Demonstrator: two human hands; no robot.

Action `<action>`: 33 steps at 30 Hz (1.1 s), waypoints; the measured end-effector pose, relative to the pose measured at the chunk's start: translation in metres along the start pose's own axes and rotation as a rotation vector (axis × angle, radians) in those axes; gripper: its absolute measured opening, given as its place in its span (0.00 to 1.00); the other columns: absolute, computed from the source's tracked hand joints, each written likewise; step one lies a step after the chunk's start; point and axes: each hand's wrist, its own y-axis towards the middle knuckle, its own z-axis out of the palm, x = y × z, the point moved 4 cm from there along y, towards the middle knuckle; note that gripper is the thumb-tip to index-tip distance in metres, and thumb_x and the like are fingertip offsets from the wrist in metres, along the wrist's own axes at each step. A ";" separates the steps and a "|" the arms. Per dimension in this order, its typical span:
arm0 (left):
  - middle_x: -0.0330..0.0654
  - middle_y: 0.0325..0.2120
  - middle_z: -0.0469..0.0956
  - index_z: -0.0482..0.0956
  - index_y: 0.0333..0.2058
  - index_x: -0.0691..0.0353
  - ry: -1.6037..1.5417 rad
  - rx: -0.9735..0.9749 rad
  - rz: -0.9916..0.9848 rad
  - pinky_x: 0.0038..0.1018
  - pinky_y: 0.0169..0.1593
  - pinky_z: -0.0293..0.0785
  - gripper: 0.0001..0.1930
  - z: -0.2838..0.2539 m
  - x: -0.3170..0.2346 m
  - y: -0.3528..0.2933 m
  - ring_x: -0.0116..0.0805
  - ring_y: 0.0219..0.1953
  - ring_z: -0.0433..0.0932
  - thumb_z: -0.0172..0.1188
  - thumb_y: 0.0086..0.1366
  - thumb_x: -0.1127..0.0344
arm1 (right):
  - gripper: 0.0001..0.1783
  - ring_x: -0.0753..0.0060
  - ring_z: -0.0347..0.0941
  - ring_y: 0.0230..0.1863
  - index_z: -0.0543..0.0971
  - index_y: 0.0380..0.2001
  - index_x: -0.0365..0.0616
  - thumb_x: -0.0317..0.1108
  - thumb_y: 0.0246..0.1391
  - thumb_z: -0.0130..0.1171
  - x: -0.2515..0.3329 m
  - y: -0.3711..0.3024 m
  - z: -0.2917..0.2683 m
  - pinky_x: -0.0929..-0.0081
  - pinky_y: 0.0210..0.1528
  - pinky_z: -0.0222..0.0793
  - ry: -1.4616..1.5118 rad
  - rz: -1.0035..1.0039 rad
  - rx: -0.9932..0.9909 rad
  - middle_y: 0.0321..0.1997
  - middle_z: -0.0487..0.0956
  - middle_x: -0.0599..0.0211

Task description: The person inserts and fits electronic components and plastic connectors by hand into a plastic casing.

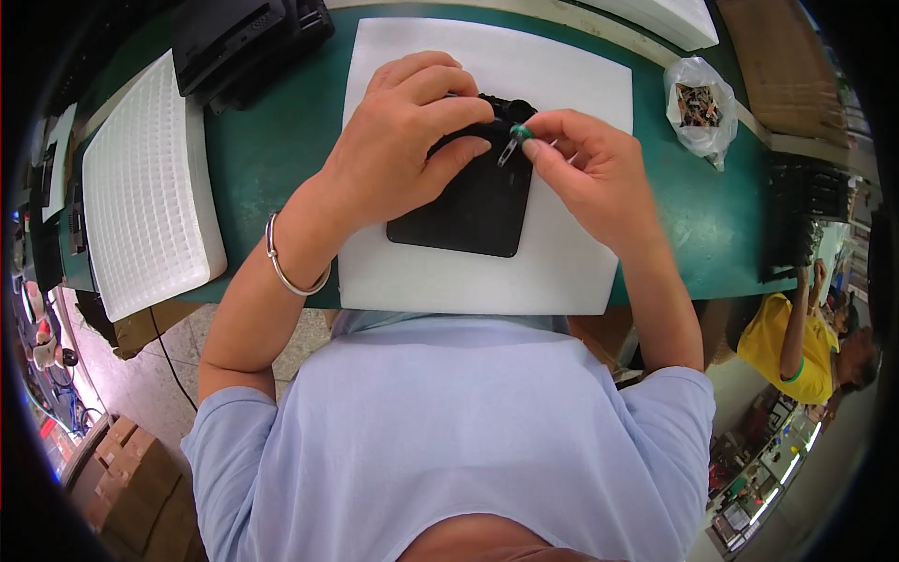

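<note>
A black, flat, rounded-corner device (464, 208) lies on a white foam sheet (468, 281), with a darker, bulkier part along its far edge. My left hand (398, 140) comes in over its left side, thumb and index finger curled around that far part. What lies under the other fingers is hidden. My right hand (595, 169) is at the device's far right corner. Its thumb and forefinger pinch a small green and silver metal piece (508, 150), too small to name. A thin pale tip shows between the fingers of this hand.
The green table (248, 178) carries a stack of white textured trays (145, 201) at left. Black equipment (248, 42) stands at the far left. A clear plastic bag of small metal parts (700, 105) sits at far right. A person in yellow (791, 347) works off to the right.
</note>
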 end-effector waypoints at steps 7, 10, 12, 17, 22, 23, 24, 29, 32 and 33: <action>0.43 0.46 0.79 0.84 0.36 0.62 -0.050 0.025 0.037 0.41 0.61 0.67 0.12 0.001 -0.009 0.000 0.50 0.62 0.69 0.73 0.52 0.70 | 0.09 0.88 0.72 0.28 0.81 0.42 0.37 0.29 0.60 0.63 0.009 0.001 -0.002 0.88 0.30 0.67 0.140 0.053 -0.037 0.30 0.80 0.75; 0.43 0.45 0.79 0.84 0.35 0.63 -0.069 -0.012 0.018 0.42 0.61 0.66 0.10 0.001 -0.013 0.002 0.51 0.62 0.69 0.72 0.53 0.71 | 0.08 0.88 0.73 0.29 0.81 0.42 0.37 0.28 0.60 0.62 0.008 0.000 0.004 0.87 0.30 0.68 0.268 0.096 -0.008 0.32 0.81 0.75; 0.43 0.42 0.79 0.84 0.32 0.63 -0.064 -0.046 0.008 0.44 0.62 0.65 0.08 0.004 -0.011 0.002 0.51 0.60 0.71 0.71 0.53 0.69 | 0.08 0.87 0.73 0.30 0.81 0.42 0.37 0.27 0.60 0.62 0.007 -0.001 0.013 0.86 0.30 0.68 0.283 0.057 -0.019 0.33 0.81 0.75; 0.44 0.42 0.81 0.84 0.32 0.65 -0.010 -0.061 -0.020 0.41 0.62 0.66 0.06 -0.002 -0.017 0.001 0.52 0.62 0.70 0.70 0.56 0.72 | 0.09 0.78 0.77 0.27 0.81 0.39 0.41 0.23 0.53 0.64 0.023 -0.005 0.017 0.81 0.26 0.71 -0.393 -0.435 -0.249 0.32 0.82 0.68; 0.43 0.42 0.81 0.84 0.30 0.63 -0.237 -0.022 -0.059 0.44 0.65 0.62 0.03 -0.003 -0.018 0.001 0.52 0.62 0.70 0.68 0.55 0.74 | 0.09 0.76 0.77 0.26 0.81 0.37 0.41 0.22 0.52 0.64 0.022 -0.003 0.011 0.82 0.23 0.69 -0.563 -0.575 -0.309 0.31 0.82 0.65; 0.43 0.42 0.81 0.84 0.30 0.63 -0.237 -0.022 -0.059 0.44 0.65 0.62 0.03 -0.004 -0.018 0.000 0.52 0.62 0.70 0.68 0.55 0.74 | 0.08 0.78 0.77 0.26 0.80 0.38 0.40 0.22 0.53 0.63 0.018 -0.003 0.007 0.83 0.23 0.69 -0.482 -0.464 -0.311 0.32 0.82 0.66; 0.43 0.43 0.80 0.84 0.29 0.62 -0.161 0.018 -0.018 0.47 0.66 0.60 0.04 -0.002 -0.019 -0.001 0.52 0.62 0.70 0.69 0.54 0.73 | 0.08 0.78 0.77 0.26 0.80 0.38 0.40 0.22 0.53 0.63 0.019 -0.006 0.005 0.83 0.23 0.69 -0.482 -0.464 -0.310 0.32 0.82 0.66; 0.42 0.44 0.79 0.83 0.28 0.58 0.004 0.071 0.051 0.53 0.67 0.56 0.06 0.009 -0.019 -0.007 0.51 0.61 0.70 0.73 0.52 0.69 | 0.07 0.86 0.71 0.24 0.79 0.39 0.36 0.27 0.61 0.59 0.002 0.000 -0.007 0.86 0.22 0.65 0.343 0.149 0.045 0.33 0.81 0.69; 0.42 0.44 0.79 0.83 0.30 0.59 0.006 0.062 0.048 0.52 0.66 0.57 0.09 0.008 -0.019 -0.004 0.51 0.60 0.71 0.74 0.51 0.67 | 0.08 0.86 0.69 0.22 0.79 0.40 0.35 0.29 0.61 0.59 -0.001 0.000 -0.011 0.86 0.21 0.64 0.427 0.145 0.048 0.32 0.81 0.68; 0.42 0.43 0.79 0.83 0.31 0.59 -0.009 0.028 0.052 0.50 0.65 0.60 0.09 0.007 -0.017 -0.004 0.51 0.60 0.71 0.74 0.51 0.68 | 0.08 0.86 0.69 0.22 0.79 0.40 0.35 0.29 0.61 0.59 0.000 0.001 -0.011 0.86 0.21 0.64 0.429 0.144 0.047 0.32 0.81 0.68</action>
